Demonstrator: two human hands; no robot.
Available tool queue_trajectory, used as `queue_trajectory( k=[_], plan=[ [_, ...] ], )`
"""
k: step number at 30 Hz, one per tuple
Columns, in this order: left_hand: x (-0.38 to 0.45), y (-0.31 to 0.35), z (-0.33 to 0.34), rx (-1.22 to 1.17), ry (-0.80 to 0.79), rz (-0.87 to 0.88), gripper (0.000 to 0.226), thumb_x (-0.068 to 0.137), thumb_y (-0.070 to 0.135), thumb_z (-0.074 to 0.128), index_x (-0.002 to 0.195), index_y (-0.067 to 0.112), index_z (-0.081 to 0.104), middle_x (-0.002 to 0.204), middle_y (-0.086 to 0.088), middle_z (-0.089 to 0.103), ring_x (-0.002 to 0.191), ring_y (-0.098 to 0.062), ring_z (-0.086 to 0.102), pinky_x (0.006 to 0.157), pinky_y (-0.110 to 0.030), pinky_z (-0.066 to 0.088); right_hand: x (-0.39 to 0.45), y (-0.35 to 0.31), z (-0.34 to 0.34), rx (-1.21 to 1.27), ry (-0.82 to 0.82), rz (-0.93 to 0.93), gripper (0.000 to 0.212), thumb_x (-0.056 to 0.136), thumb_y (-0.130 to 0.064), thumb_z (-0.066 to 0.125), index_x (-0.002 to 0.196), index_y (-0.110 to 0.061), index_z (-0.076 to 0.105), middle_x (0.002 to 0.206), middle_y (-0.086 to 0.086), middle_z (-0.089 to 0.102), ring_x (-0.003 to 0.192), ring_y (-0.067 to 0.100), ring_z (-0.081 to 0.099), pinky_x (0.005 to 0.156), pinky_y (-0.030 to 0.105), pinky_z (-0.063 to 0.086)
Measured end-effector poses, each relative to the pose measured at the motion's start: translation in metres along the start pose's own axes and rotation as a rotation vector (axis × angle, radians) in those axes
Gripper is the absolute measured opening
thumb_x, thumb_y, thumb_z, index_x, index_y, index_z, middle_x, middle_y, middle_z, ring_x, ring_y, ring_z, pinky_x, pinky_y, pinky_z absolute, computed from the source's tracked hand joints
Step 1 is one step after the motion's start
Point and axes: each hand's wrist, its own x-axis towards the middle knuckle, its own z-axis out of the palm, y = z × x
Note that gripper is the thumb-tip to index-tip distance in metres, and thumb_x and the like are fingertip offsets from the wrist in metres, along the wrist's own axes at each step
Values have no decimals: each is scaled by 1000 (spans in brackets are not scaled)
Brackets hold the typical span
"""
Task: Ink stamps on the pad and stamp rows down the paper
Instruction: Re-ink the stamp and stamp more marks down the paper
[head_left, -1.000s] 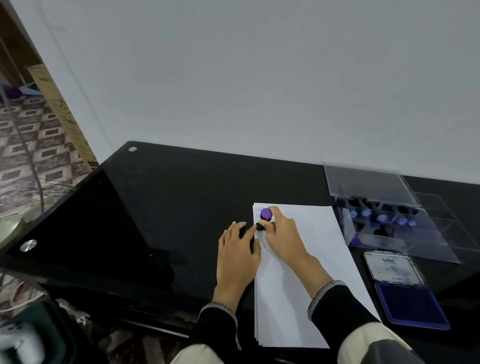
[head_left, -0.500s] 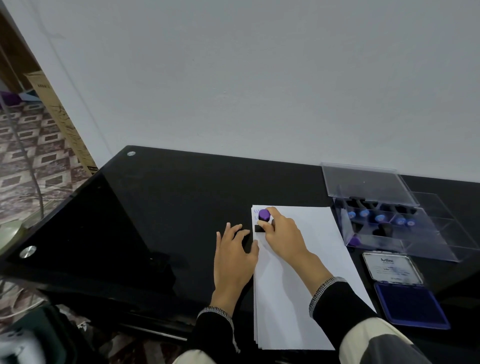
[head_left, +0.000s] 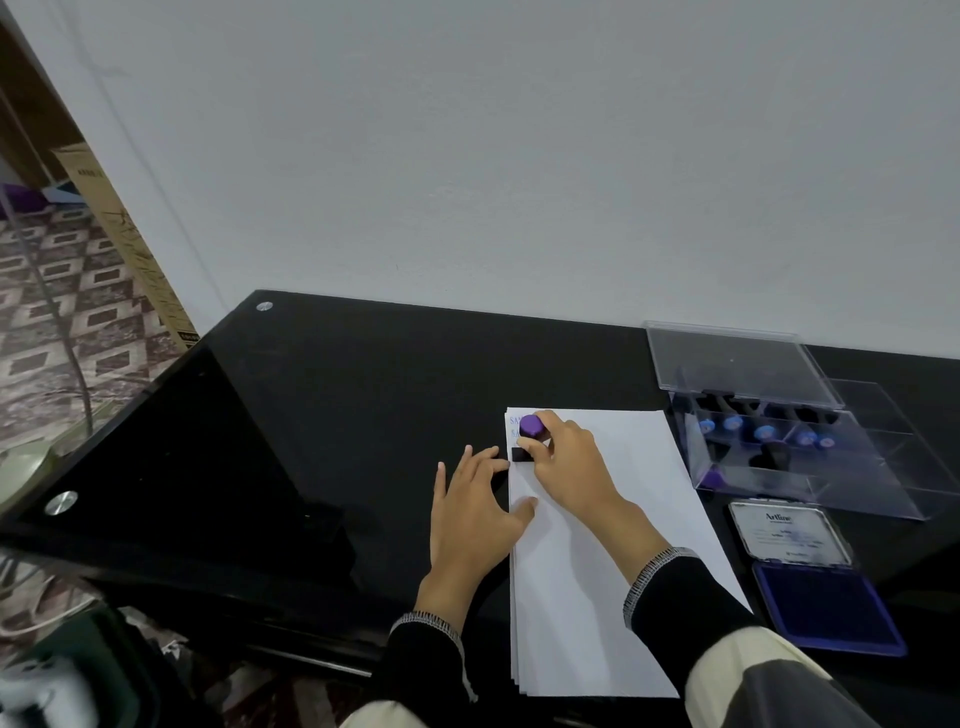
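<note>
The right hand (head_left: 566, 462) pinches the stamp (head_left: 530, 435) by its purple knob, base down on the paper (head_left: 597, 561) near its upper-left corner, centre frame. The left hand (head_left: 475, 512) lies flat, fingers straight, at the sheet's left edge. The stamp looks light and rigid, best gripped at the knob; the paper is thin and slides easily. The ink pad (head_left: 826, 605) sits open lower right

Dim even light, glossy table (head_left: 363, 415) reflections, wide-angle edge distortion
</note>
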Motion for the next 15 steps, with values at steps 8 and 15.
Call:
queue_trajectory(
  k=[8,15],
  plan=[
    [4,-7,-5,-43,-124,15,62,78,54,64,134,32,45,151,17,31,145,-5,6,113,-29,-14,-3,-3,-2,22,-4,-18,36,91,-22,62,124,-14,53,113,7,64,95,20,60,77,19,45],
    [12,-14,-20,-98,-405,43,81,74,48,71,143,31,33,158,11,14,146,-9,-9,113,-37,-18,-3,-3,-3,-16,12,-57,34,91,-24,61,123,-13,54,107,8,66,89,21,61,72,19,45]
  ],
)
